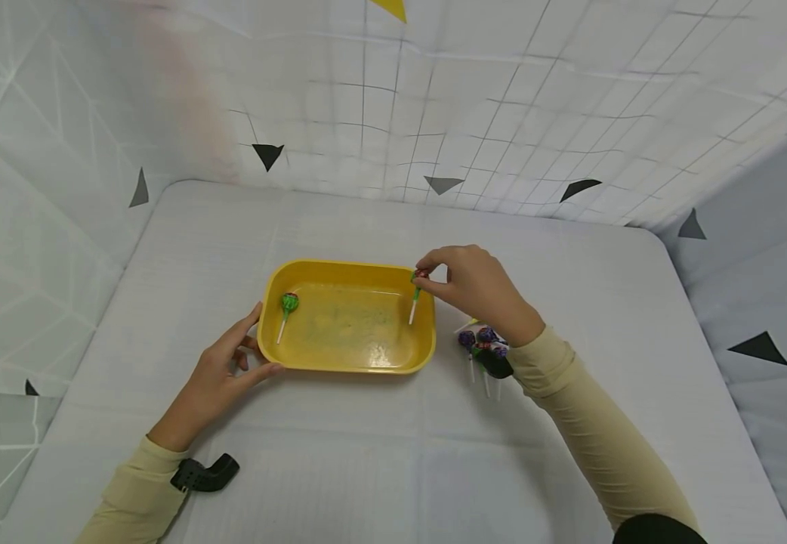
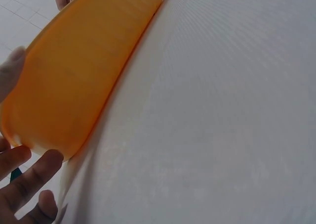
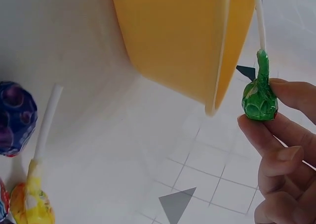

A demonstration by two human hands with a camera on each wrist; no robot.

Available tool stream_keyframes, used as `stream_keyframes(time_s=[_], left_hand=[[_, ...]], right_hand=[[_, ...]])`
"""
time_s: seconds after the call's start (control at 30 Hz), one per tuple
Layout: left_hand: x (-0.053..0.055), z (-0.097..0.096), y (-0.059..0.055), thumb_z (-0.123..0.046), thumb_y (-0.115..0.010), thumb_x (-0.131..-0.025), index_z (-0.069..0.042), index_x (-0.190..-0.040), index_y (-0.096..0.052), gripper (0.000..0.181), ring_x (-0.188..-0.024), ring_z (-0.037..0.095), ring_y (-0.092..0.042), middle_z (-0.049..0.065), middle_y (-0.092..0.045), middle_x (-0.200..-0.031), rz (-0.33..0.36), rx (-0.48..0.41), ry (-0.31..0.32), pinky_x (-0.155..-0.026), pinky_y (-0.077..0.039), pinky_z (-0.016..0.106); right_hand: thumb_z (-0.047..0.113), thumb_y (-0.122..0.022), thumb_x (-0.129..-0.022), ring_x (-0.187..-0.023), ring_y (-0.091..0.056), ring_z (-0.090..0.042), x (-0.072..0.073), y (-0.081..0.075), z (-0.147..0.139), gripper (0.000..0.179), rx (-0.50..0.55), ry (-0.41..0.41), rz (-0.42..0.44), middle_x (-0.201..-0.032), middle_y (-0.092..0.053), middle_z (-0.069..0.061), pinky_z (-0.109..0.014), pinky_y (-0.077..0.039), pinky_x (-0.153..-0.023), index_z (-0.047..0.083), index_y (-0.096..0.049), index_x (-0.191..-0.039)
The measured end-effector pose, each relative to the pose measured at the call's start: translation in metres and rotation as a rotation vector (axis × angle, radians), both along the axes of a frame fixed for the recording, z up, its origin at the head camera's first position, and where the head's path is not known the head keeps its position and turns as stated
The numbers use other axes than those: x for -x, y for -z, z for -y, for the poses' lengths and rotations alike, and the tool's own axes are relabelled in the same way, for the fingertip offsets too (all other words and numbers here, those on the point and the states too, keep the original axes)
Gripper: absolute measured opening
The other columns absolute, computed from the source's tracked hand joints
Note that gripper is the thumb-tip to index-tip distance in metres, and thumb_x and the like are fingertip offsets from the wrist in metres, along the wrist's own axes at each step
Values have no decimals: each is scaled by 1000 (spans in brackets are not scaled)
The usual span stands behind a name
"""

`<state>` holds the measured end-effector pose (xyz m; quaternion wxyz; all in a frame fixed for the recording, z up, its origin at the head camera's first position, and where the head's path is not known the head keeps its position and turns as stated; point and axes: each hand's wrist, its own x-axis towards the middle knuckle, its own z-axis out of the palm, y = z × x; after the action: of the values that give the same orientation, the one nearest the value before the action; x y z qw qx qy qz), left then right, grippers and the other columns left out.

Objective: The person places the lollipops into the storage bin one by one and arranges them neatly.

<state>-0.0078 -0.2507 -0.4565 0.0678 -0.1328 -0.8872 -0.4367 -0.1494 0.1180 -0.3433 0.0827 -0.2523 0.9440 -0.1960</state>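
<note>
A yellow plastic tray (image 1: 349, 368) sits on the white table. At its left end my left hand (image 1: 220, 378) grips the corner, thumb at the near side and fingers against the end wall; the left wrist view shows these fingers (image 2: 34, 177) touching the tray. One green-wrapped lollipop (image 1: 289, 302) lies inside at the left. Over the tray's right end, my right hand (image 1: 478, 287) pinches another lollipop (image 3: 260, 103) by its green-wrapped head. In the head view its white stick points down. Beneath the right forearm lies a group of several lollipops (image 1: 485, 336), partly hidden.
A yellow-wrapped lollipop (image 3: 33, 204) and a purple-blue one (image 3: 15, 117) lie beside the tray on the right. The white table (image 1: 339, 468) meets a cloth backdrop (image 1: 339, 106) with grid lines and dark triangles. A black strap end (image 1: 206, 474) sticks out from the left sleeve.
</note>
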Motion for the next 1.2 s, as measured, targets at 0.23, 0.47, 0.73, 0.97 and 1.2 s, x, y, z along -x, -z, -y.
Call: stream_keyframes(time_s=[0.23, 0.47, 0.73, 0.97, 1.2], left_hand=[[0, 0, 0, -4, -88, -79, -7, -162, -32, 100, -73, 14, -52, 10, -70, -100, -2, 3, 2, -64, -45, 23], [0, 0, 1, -3, -88, -79, -9, -163, -31, 101, -74, 17, -52, 10, -68, -103, -1, -4, 1, -65, -45, 22], [1, 0, 1, -5, -88, -80, -10, -163, -32, 101, -74, 18, -52, 9, -68, -103, 5, -1, -2, -65, -45, 22], [0, 0, 1, -5, -88, -80, -10, -163, -32, 100, -74, 18, -52, 9, -68, -102, 4, -3, 0, -65, -45, 23], [0, 0, 0, -6, -87, -81, -10, -163, -31, 99, -75, 18, -52, 9, -69, -101, 11, -1, 0, -65, -45, 24]], right_hand=[[36, -73, -98, -69, -60, -17, 1, 2, 5, 21, 11, -18, -1, -104, -78, 5, -31, -49, -61, 20, -79, -109], [35, -73, -98, -68, -59, -16, 1, 3, 11, 17, 16, -42, -6, -102, -78, 7, -31, -48, -60, 21, -79, -105], [35, -73, -97, -64, -54, -15, 2, 2, 18, 17, 14, -60, -6, -102, -78, 7, -31, -44, -65, 21, -79, -105], [33, -74, -97, -70, -57, -14, 3, 2, 26, 16, -5, -75, 4, -101, -79, 7, -29, -42, -58, 20, -79, -106], [32, -76, -95, -90, -69, -16, 3, 1, 32, 16, -14, -90, 0, -100, -78, 8, -31, -51, -70, 20, -80, -105]])
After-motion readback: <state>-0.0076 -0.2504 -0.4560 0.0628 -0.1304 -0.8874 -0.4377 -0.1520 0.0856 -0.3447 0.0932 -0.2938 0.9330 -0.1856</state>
